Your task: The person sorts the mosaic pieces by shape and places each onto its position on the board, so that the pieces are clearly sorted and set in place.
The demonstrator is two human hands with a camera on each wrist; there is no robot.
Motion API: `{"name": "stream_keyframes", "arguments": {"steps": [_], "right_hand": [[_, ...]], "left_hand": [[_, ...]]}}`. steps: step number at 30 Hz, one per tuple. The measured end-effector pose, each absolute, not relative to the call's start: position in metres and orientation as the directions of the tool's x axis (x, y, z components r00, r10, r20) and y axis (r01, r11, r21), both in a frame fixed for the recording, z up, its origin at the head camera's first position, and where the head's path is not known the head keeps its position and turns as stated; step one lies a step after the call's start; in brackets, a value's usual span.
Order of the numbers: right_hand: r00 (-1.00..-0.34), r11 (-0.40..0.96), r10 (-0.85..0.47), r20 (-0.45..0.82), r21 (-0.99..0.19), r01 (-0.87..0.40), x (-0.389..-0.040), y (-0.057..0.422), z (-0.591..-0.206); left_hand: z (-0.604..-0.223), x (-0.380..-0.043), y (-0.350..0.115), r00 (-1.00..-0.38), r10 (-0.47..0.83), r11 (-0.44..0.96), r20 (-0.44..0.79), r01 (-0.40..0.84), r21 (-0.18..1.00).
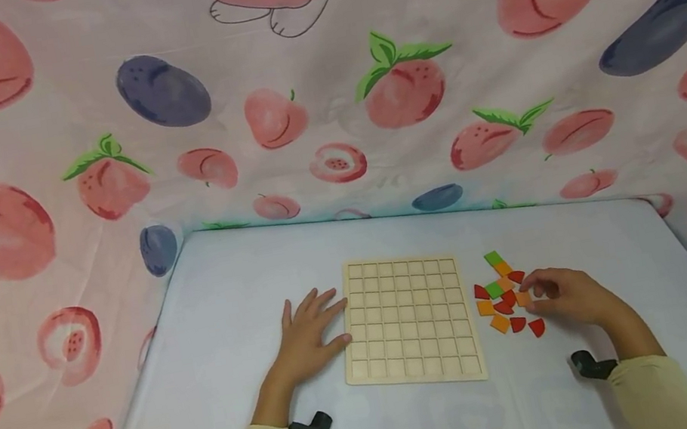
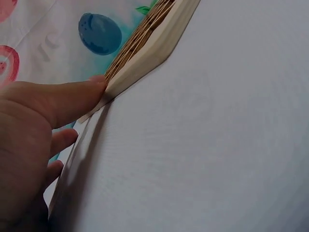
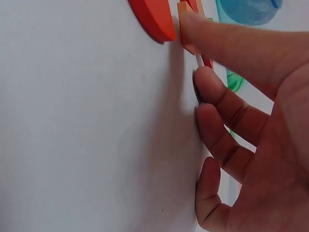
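A pale wooden grid board (image 1: 406, 315) lies flat, its rows divided into small square cells. My left hand (image 1: 309, 334) is spread at its left side, fingertips and thumb touching the edge. In the left wrist view the thumb (image 2: 72, 99) presses against the board's side (image 2: 145, 63). To the right of the board, my right hand (image 1: 567, 294) pinches an orange square tile (image 1: 523, 298) at the edge of a loose pile. The thumb (image 3: 241, 48) meets that tile's side in the right wrist view; the index fingertip is hidden there.
Red quarter-round pieces (image 1: 537, 327), further orange squares (image 1: 499, 324) and green squares (image 1: 493, 258) lie scattered between board and right hand. A white cloth covers the table (image 1: 244, 278). Fruit-printed fabric (image 1: 322, 95) hangs behind and at the sides.
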State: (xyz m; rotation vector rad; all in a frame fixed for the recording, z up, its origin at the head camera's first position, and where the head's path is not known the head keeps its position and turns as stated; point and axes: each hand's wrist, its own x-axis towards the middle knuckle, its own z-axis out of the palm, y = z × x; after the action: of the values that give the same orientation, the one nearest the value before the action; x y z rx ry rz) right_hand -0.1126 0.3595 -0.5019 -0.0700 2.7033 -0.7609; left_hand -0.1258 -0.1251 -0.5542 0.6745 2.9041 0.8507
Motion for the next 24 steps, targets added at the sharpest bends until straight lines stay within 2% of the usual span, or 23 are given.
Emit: {"name": "stream_keyframes", "arguments": {"steps": [5, 15, 20, 24], "right_hand": [[-0.953, 0.857, -0.141, -0.267, -0.515, 0.018, -0.114, 0.361, -0.504], [-0.968, 0.857, -0.089, -0.236, -0.513, 0.046, -0.114, 0.362, -0.503], [-0.973, 0.807, -0.039, -0.228, -0.581, 0.103, -0.116, 0.357, -0.503], [-0.979, 0.741, -0.041, -0.198, -0.663, 0.103, -0.119, 0.346, -0.502]], "left_hand": [[-0.552, -0.125, -0.125, -0.891, 0.45, 0.75, 0.06, 0.413, 0.516], [-0.551, -0.124, -0.125, -0.884, 0.467, 0.782, 0.002, 0.413, 0.467], [-0.553, -0.124, -0.125, -0.876, 0.483, 0.774, 0.013, 0.433, 0.462], [-0.552, -0.124, -0.125, -0.875, 0.484, 0.779, 0.009, 0.435, 0.451]]}}
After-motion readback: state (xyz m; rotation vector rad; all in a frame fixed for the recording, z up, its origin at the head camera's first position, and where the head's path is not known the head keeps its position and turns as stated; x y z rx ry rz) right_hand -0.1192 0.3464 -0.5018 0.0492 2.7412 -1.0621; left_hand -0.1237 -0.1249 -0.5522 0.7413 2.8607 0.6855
